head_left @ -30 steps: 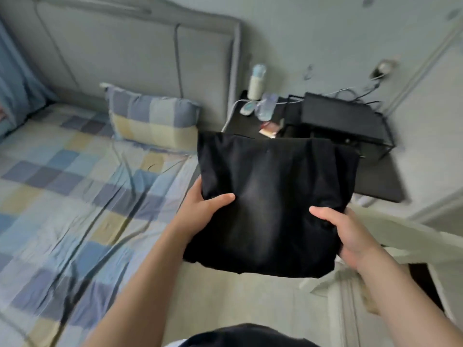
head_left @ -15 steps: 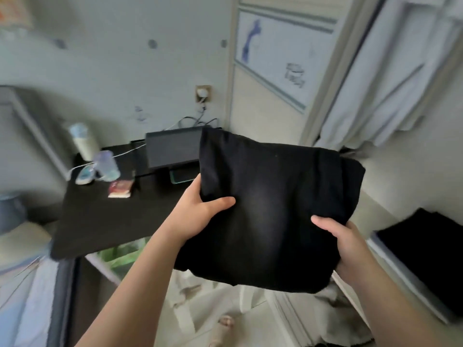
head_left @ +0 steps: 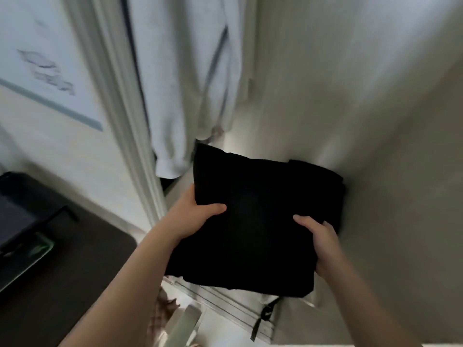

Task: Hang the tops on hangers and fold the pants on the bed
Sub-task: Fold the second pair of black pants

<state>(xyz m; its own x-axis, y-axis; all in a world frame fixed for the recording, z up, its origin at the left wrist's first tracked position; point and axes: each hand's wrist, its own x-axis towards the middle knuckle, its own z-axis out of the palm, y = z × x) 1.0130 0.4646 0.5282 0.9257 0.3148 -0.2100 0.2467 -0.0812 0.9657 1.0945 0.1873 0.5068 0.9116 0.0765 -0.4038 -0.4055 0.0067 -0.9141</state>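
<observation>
I carry a folded black garment [head_left: 255, 201], flat and squarish, in both hands in front of an open wardrobe. My left hand [head_left: 193, 216] grips its left edge, thumb on top and fingers underneath. My right hand [head_left: 322, 242] grips the near right edge the same way. White tops [head_left: 190, 83] hang inside the wardrobe just above and behind the garment. The bed is out of view.
The wardrobe's white door frame [head_left: 130, 136] runs down the left of the opening and a pale wall panel [head_left: 375, 121] stands to the right. A black side table [head_left: 62, 259] with a dark device sits at lower left. A dark strap [head_left: 263, 319] hangs below the garment.
I have turned right, from the bed past the side table to the wardrobe opening. The folded garment stays in the same two-handed hold and now sits under the hanging white tops.
</observation>
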